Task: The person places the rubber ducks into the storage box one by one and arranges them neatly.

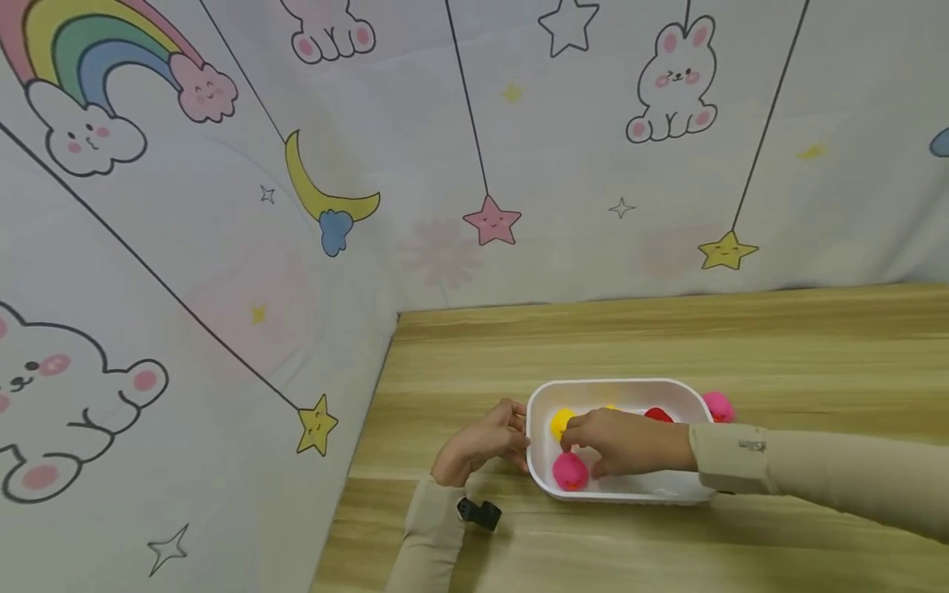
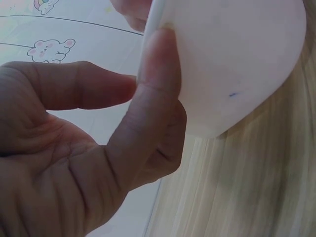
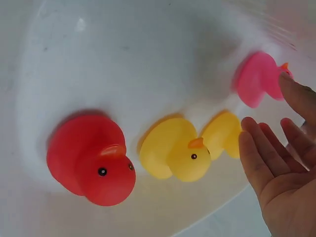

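A white plastic basin holds several rubber ducks. At its left end my left hand grips the rim, its fingertips against the wall in the left wrist view. My right hand reaches down inside with relaxed fingers and nothing between them. Its fingertips overlap the edge of a yellow rubber duck, and its thumb overlaps the head of a pink rubber duck. A second yellow duck and a larger red duck sit along the same wall. From the head view, the right hand and forearm hide part of the basin.
Just outside the basin's far right corner is another pink duck. The basin stands on a wood-grain table. A small black object shows beside the left wrist. Cartoon-printed white cloth rises behind and to the left.
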Demonstrator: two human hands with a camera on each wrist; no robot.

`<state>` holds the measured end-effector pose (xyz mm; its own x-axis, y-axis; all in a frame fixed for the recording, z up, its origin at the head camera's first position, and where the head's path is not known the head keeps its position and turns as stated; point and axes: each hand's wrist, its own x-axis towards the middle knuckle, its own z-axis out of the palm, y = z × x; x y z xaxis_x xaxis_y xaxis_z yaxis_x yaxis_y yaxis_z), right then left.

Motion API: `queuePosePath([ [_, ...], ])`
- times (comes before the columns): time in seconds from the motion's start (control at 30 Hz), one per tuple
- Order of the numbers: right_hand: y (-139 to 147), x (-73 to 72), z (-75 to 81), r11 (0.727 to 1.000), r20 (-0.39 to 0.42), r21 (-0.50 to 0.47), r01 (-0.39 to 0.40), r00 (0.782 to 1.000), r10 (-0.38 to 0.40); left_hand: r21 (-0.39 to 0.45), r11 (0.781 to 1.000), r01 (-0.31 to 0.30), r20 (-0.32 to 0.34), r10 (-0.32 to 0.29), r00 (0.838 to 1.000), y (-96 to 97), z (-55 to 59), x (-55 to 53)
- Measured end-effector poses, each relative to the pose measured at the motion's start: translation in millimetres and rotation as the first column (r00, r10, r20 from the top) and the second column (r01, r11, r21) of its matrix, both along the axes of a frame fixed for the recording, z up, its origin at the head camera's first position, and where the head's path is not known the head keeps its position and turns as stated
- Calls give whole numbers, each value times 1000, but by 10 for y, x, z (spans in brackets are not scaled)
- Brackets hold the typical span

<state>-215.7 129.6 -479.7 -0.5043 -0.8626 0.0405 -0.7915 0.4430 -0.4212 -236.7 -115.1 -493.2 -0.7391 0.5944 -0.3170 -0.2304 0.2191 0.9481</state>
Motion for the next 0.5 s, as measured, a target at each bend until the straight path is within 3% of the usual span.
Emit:
queuePosePath([
  [0.2,104,15,172,999,81,-11,53,995,-52,11,1000,-13,-4,14,1000,-54,-3,6],
  [0.37,230,72,258,983,137,21,182,973,-183,17,1000,-24,6,24,1000,-67,-5,26],
  [0.5,400,158,270,961,100,15,278,955,-278,24,1000,-13,0,13,1000,-44,-7,37],
])
